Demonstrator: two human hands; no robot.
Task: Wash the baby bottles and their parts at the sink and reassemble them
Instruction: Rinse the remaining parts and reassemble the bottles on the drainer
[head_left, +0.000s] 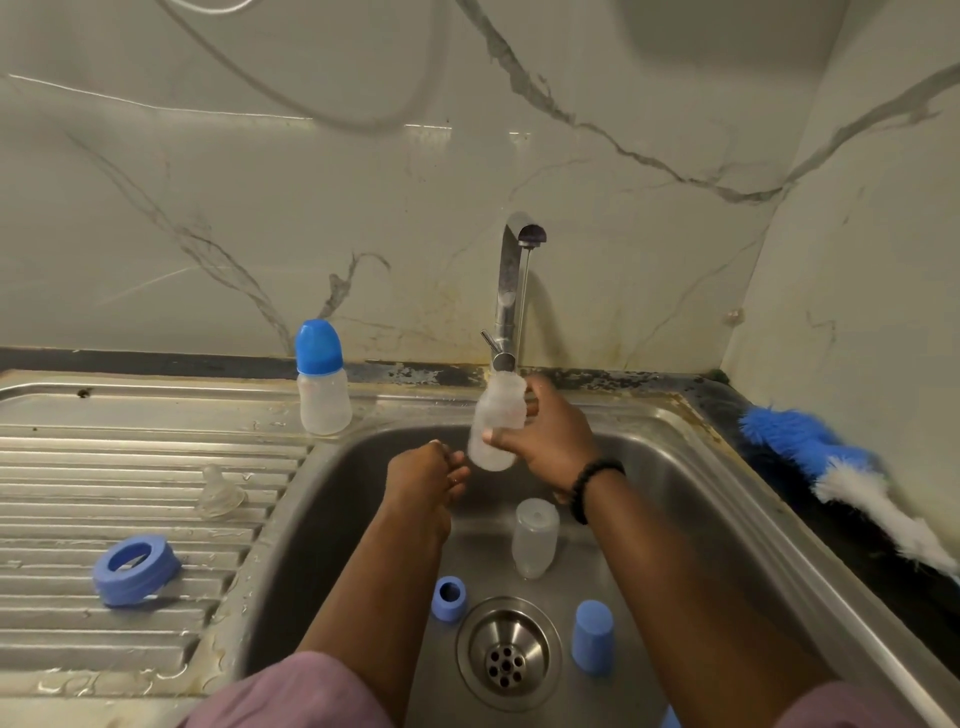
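So the sink (691, 467) took up most of the view, a steel basin with a ridged drainboard (130, 467) running off its left rim. The tap (511, 291) stood at the back edge, water coming down from it. A blue and white bottle brush (831, 467) lay on the dark counter strip past the right rim, tucked against the wall.

Both forearms came in over the front edge and filled a lot of the basin. The right hand (550, 436) was wrapped around a clear bottle (493, 426), held tilted just under the tap near the back wall. The left hand (428, 473) sat just beside the bottle's bottom end with fingers curled in; couldn't tell if it was pinching anything.

1 capped bottle (323, 379) stood upright at the back corner of the drainboard, right by the basin rim. Another clear bottle (535, 538) stood between the arms. Basin floor was kinda crowded: a blue cap (592, 636) right of the drain (508, 652), a small blue ring (449, 597) left of it. On the ridges, a blue collar ring (137, 569) lay tipped, and a clear teat (221, 493) sat nearer the rim.
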